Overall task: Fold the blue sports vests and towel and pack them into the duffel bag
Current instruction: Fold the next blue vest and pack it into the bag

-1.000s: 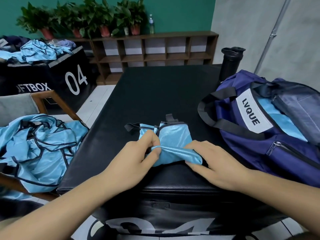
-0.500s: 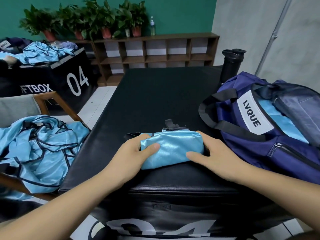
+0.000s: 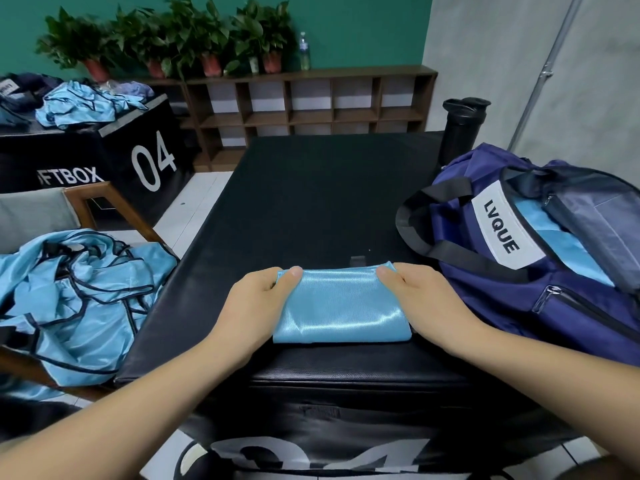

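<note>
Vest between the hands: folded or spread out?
Folded: the vest is a compact rectangle on the black box, with the left hand and right hand holding its ends.

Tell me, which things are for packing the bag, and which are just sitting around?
For the job: folded vest, gripped by left hand and right hand; duffel bag; heap of vests on the chair.
Just lying about: black flask; potted plants; wooden shelf; water bottle.
</note>
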The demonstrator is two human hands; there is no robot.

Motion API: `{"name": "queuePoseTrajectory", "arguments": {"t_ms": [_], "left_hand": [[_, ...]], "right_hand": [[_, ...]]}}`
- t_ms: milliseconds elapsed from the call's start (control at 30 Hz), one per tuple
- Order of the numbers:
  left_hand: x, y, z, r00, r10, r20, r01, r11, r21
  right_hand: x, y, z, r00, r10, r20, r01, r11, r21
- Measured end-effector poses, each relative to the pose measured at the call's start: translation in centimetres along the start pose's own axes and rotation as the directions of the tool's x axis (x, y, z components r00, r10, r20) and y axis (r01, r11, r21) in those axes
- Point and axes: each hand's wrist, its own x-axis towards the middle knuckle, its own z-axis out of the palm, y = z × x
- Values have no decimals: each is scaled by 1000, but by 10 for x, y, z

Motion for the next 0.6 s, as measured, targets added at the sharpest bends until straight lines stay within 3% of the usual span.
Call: {"name": "queuePoseTrajectory", "arguments": {"t_ms": [200, 333, 500, 600], "left_hand": [[3, -1, -5, 999, -38, -19, 40, 992, 117], [6, -3, -13, 997, -75, -15, 76, 989, 124], [5, -5, -19, 998, -66, 7, 65, 986, 155], [6, -6, -22, 998, -56, 26, 51, 983, 174]], "right_hand": [[7, 2, 3, 999, -7, -46, -4, 972, -236], [7, -2, -1, 988, -157, 10, 139, 836, -532], [18, -10, -13, 893, -438, 107, 424, 735, -529], [30, -29, -18, 857, -410, 313, 512, 748, -423]]}}
